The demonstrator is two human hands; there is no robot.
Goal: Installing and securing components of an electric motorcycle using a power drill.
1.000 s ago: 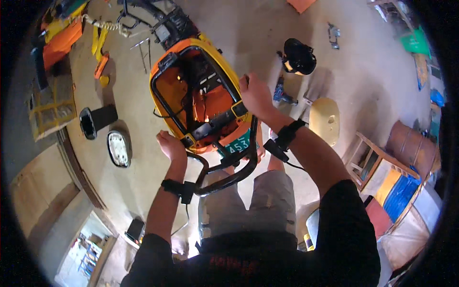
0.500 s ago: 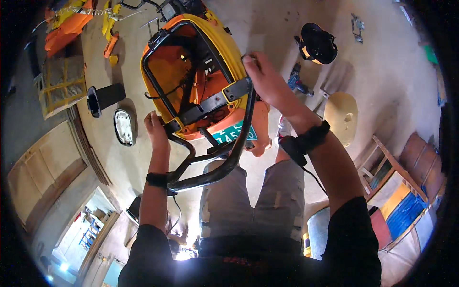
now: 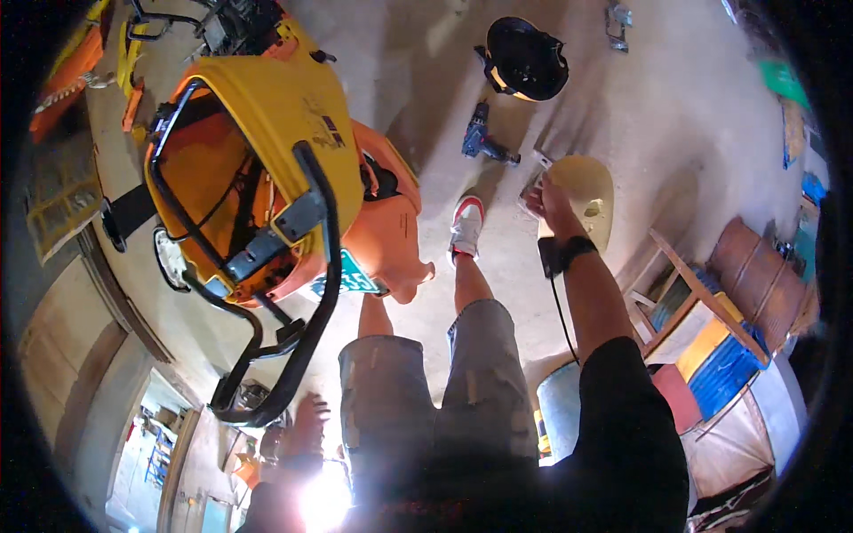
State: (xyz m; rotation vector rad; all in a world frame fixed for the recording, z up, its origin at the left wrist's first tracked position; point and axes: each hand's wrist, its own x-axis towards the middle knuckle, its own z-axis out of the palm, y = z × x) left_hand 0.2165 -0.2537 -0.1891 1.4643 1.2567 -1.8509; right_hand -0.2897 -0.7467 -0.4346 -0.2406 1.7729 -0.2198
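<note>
The yellow and orange scooter body [image 3: 311,133] stands at the left, with the dark inside of its yellow shell showing. A bent black tubular rack [image 3: 330,284] reaches back from it, above a green plate [image 3: 357,274]. Clear of the scooter, my right hand [image 3: 553,204] hangs over the edge of a tan, rounded panel [image 3: 582,182], its fingers loosely apart and nothing seen in them; contact with the panel cannot be made out. My left hand [image 3: 306,425] is low at the left, near the rack's rear end, blurred, with fingers spread and nothing visible in it.
On the floor ahead lie a cordless drill [image 3: 484,140], an upturned black helmet-like shell [image 3: 526,60] and a metal bracket [image 3: 618,25]. My shoe [image 3: 466,222] stands beside the scooter. A wooden frame [image 3: 702,275] and a rusty drum [image 3: 755,275] are at the right.
Both hands have let go of the scooter body and rack. My right hand has moved over to the tan panel, my left down and back. The scooter now appears farther left as the view shifts.
</note>
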